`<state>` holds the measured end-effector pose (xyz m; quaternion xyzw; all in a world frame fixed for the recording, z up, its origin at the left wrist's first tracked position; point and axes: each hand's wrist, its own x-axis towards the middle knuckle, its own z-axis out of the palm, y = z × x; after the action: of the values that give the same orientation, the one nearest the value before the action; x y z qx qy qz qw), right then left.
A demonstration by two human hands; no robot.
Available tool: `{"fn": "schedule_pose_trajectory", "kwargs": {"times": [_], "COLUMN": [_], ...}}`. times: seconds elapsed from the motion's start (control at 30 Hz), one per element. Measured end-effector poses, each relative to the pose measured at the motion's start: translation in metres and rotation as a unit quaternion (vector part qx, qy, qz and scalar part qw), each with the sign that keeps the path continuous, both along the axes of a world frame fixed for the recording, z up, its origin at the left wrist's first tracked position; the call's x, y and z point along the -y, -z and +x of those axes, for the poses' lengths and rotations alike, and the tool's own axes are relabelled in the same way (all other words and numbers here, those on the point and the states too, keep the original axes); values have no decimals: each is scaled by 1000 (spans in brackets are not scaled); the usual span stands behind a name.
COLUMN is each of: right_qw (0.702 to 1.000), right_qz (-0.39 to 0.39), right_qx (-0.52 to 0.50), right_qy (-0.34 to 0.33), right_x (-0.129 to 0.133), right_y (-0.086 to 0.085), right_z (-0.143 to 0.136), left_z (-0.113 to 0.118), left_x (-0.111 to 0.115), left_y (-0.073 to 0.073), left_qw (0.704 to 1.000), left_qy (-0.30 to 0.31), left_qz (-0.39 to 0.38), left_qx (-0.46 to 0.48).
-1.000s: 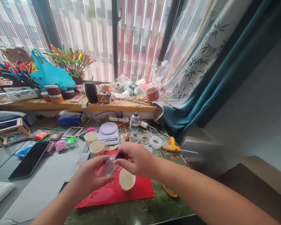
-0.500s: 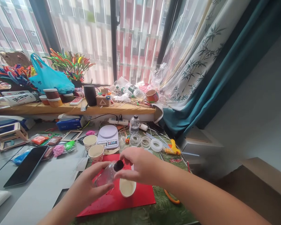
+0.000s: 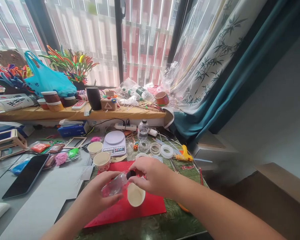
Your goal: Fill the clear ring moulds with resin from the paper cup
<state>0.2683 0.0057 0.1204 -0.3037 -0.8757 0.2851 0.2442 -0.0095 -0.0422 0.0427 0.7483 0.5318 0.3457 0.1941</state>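
My left hand (image 3: 103, 191) is wrapped round a small clear bottle (image 3: 115, 185), which lies tilted with its neck to the right. The fingers of my right hand (image 3: 146, 173) pinch the bottle's black cap (image 3: 131, 174) at the neck. Just below my right fingers stands a paper cup (image 3: 136, 196) on a red sheet (image 3: 150, 209); its inside looks pale. Two more paper cups, one nearer (image 3: 102, 161) and one farther (image 3: 95, 149), stand behind my left hand. Beside them is a white kitchen scale (image 3: 114, 143).
A second clear bottle (image 3: 143, 129) stands behind several clear rings (image 3: 155, 149). At the right lie a yellow glue gun (image 3: 184, 154) and scissors (image 3: 174, 166). A black tablet (image 3: 26, 175) and coloured clay packets (image 3: 61, 159) lie at the left.
The bottle has tipped further toward level, its neck shifting a little right. My right fingers have closed on the black cap. The whole view has shifted slightly.
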Motion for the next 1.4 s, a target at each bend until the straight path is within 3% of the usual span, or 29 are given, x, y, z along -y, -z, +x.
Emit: {"fn": "schedule_pose_trajectory", "kwargs": {"times": [0.17, 0.27, 0.4, 0.47, 0.57, 0.7, 0.8, 1.03, 1.23, 1.3, 1.4], "right_qw": [974, 970, 982, 979, 954, 926, 925, 920, 929, 944, 955], "right_qz": [185, 218, 136, 72, 23, -39, -47, 26, 69, 38, -76], "right_qx": [10, -18, -123, -97, -64, -73, -69, 42, -8, -52, -96], "right_qy": [-127, -111, 36, 163, 292, 369, 372, 390, 362, 325, 269], "right_x": [-1, 3, 5, 5, 10, 25, 33, 27, 45, 57, 73], "right_y": [7, 10, 26, 46, 87, 138, 154, 151, 144, 137, 126], "right_z": [10, 23, 52, 69, 92, 106, 104, 97, 92, 80, 50], "left_z": [-8, -15, -23, -28, -34, -41, -39, -31, -38, -37, -31], "left_x": [-4, -5, -2, 0, 2, 3, 1, -2, 0, 3, 4], "left_y": [12, 22, 30, 34, 41, 48, 43, 15, 17, 16, 10], "left_qw": [1000, 1000, 1000, 1000, 1000, 999, 998, 992, 984, 981, 978], "left_qy": [21, 23, -2, -17, -27, -18, -26, 26, 57, 56, 47], "left_qz": [-5, -4, -5, -4, -1, 17, 35, 74, 104, 112, 138], "left_qx": [3, 3, -4, -8, -13, -25, -43, -102, -136, -145, -150]}}
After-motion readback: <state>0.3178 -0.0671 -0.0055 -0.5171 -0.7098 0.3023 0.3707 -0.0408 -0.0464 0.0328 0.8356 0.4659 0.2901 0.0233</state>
